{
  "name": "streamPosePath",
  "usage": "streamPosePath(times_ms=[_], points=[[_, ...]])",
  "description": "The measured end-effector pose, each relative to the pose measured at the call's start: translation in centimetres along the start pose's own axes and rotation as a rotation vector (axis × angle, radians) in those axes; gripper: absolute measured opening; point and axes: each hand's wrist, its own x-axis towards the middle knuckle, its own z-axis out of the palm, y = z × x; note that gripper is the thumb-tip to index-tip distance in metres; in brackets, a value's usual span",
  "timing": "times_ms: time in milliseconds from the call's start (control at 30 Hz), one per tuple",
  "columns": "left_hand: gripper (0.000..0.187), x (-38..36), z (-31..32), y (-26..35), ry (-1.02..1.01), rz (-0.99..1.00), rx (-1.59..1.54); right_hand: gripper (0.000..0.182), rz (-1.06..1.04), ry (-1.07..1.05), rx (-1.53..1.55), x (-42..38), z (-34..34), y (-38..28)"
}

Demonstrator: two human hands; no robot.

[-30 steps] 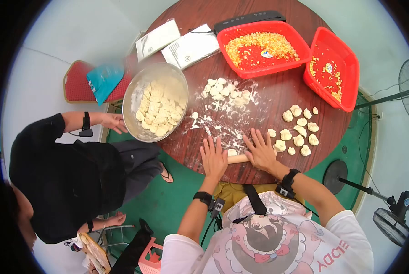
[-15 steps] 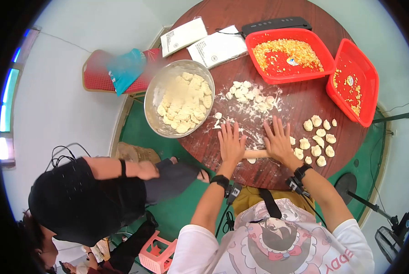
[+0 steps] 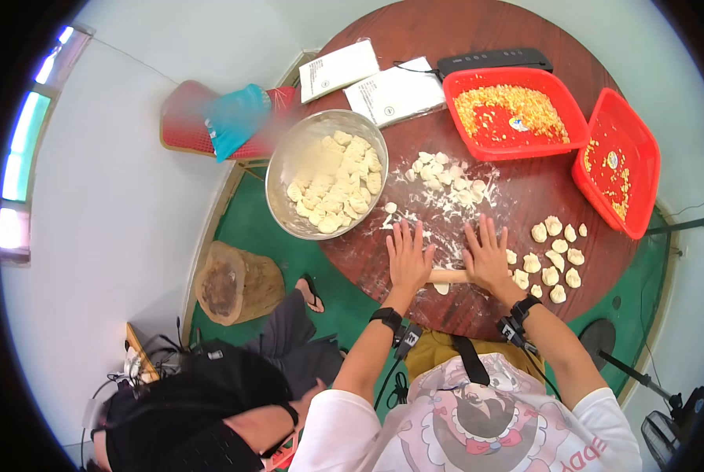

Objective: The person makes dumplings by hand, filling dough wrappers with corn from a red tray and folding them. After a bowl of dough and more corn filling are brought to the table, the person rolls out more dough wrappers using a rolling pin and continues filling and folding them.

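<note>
A wooden rolling pin (image 3: 451, 276) lies across the near part of the table under both palms. My left hand (image 3: 408, 258) rests flat on its left end with fingers stretched out. On its right end, my right hand (image 3: 487, 253) is also flat, fingers pointing away from me. A small flattened piece of dough (image 3: 441, 289) shows at the pin's near side, partly hidden beneath it. Just beyond my fingertips is a floury heap of small dough pieces (image 3: 450, 177). Several shaped dumplings (image 3: 551, 276) sit right of my right hand.
A metal bowl (image 3: 277, 200) of dumplings (image 3: 340, 185) stands at the table's left edge. Two red baskets (image 3: 517, 154) (image 3: 641, 177) with chopped yellow-orange filling, white packets (image 3: 395, 93) and a black device (image 3: 495, 60) lie farther back. A person (image 3: 202, 409) in black and a wooden stump (image 3: 240, 283) are at left.
The other person has moved back from the table and turned, uncovering the stump. The whole view has shifted slightly. Both my hands stay flat on the rolling pin.
</note>
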Motion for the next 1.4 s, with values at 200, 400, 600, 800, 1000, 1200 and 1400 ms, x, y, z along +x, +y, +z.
streamPosePath(times_ms=[200,400,600,800,1000,1200,1400], points=[[0.057,0.0,0.8,-0.2,0.023,0.003,0.049,0.056,-0.002,-0.014,-0.050,0.0,0.4,0.1],[0.057,-5.1,-0.6,0.7,-0.024,-0.001,0.041,0.056,-0.063,-0.172,0.007,-4.4,-0.3,-1.5],[0.056,-4.4,-0.5,0.6,-0.001,-0.025,0.026,0.057,-0.042,-0.170,-0.030,-3.2,-0.2,-1.4],[0.048,-2.0,0.4,0.3,-0.035,-0.024,-0.095,0.059,-0.066,-0.142,0.036,-2.0,-0.3,-0.6],[0.034,-3.7,-0.5,1.4,-0.215,0.182,-0.280,0.054,-0.217,-0.224,-0.006,-6.2,-0.5,-1.4],[0.025,-3.3,0.3,2.0,-0.305,0.129,-0.244,0.036,-0.246,-0.179,0.039,-6.9,-0.2,-1.8],[0.012,-3.1,0.0,1.8,-0.233,0.144,-0.333,0.033,-0.272,-0.185,0.101,-6.9,-1.8,-1.1]])
